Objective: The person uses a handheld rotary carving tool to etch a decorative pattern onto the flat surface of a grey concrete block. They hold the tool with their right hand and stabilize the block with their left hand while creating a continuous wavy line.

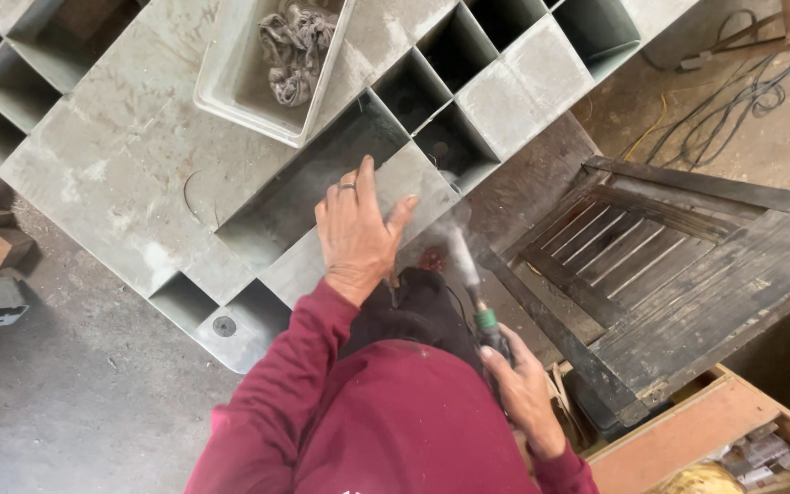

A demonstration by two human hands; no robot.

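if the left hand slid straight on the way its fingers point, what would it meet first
The left hand lies flat on the grey metal frame, fingers pointing at the long open slot just ahead. It would likely reach that slot's edge first; the tray lies further on.

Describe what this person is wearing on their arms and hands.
Both arms are in long dark red sleeves that end at the wrists. The hands are bare, no gloves. The left hand has a dark ring on one finger; the right hand shows no ring or watch.

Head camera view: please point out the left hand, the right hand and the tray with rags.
left hand (pixel 356 233), head view, on the back of the hand.
right hand (pixel 523 389), head view, on the knuckles.
tray (pixel 230 87), head view, on its bare floor.
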